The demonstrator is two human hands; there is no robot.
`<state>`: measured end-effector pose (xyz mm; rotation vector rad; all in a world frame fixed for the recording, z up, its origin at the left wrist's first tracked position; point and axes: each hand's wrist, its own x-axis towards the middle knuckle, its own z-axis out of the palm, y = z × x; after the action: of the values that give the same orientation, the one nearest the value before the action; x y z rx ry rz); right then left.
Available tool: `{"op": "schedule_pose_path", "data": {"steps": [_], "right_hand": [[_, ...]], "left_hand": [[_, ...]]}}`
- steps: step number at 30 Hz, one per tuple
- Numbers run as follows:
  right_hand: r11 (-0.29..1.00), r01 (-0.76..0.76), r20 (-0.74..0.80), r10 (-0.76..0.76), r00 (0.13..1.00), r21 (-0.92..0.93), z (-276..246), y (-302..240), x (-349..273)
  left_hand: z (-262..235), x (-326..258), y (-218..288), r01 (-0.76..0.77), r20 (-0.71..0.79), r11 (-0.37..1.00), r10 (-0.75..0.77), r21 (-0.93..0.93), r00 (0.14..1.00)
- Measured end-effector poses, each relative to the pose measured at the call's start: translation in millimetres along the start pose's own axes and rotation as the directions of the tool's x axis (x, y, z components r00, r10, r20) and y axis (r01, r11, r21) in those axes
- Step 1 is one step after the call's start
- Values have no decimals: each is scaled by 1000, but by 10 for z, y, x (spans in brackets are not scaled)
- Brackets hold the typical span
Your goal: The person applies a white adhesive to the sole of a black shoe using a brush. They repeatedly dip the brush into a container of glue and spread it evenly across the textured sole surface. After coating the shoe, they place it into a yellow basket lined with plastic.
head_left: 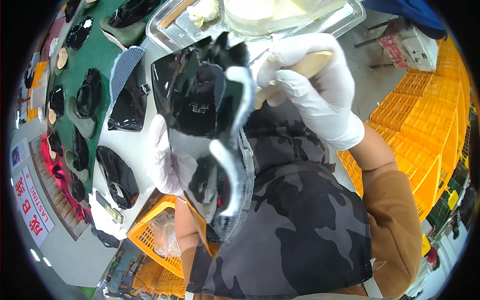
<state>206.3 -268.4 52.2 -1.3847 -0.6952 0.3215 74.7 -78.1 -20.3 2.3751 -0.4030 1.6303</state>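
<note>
Where the right hand [325, 95] pinches: a narrow grip, gloved thumb and fingers closed round a pale wooden handle [316, 62].
Handle's lower end: right by the blurred edge of the glossy black upper [200, 100]; touching or just short, I can't tell.
Left hand [170, 165]: gloved too, grip narrow, holding the upper by its left side, fingers partly hidden.
Upper: up off the counter [142, 155], in front of the camouflage apron [310, 230].
Edge work: looks like brushing, so light, even strokes along the rim, please, and nothing on that shiny face!
Steadying: best to turn the upper with the left hand, pinching gently against creases.
Counter: two more black pieces lying left.
Tray [356, 22]: metal, beyond the hands, pale yellowish contents inside.
</note>
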Motion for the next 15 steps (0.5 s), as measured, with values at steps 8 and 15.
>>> {"op": "schedule_pose_path", "data": {"steps": [8, 15], "right_hand": [[954, -205, 146, 176, 974, 219, -31, -189, -33], [985, 153, -7, -153, 988, 76, 233, 285, 213]], "left_hand": [[16, -75, -91, -6, -13, 1000, 6, -1, 1000], [-131, -21, -73, 39, 3, 999, -39, 19, 999]]}}
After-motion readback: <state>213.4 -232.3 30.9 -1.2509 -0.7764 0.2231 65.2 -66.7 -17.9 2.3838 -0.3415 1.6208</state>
